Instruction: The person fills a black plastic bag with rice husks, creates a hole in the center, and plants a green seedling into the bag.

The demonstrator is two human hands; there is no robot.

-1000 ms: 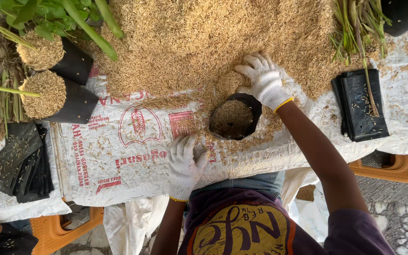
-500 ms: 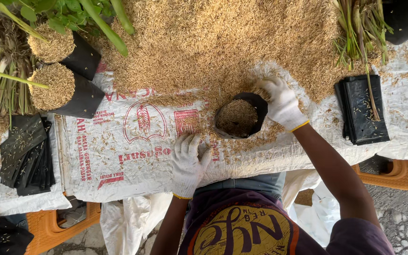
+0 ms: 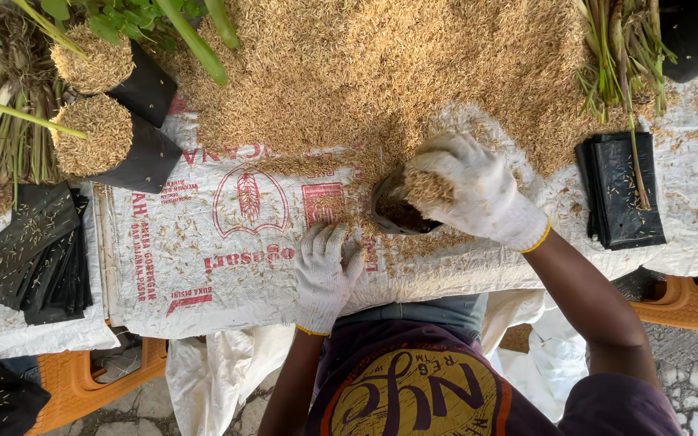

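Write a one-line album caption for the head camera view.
Gloved right hand tips rice husks into a small black bag; gloved left hand rests flat on the printed sack.

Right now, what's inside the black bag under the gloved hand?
The small black bag shows dark filling at its mouth. The right hand holds a clump of rice husks over it and covers the rest of the opening. How full it is cannot be seen.

Both the left hand (image 3: 325,270) and the right hand (image 3: 478,190) wore white knit gloves, the right one's cuff edged yellow. At twelve o'clock the husk pile (image 3: 397,64) lay golden-tan over a white sack (image 3: 228,258) printed in red. At nine o'clock sat black bags (image 3: 42,254).
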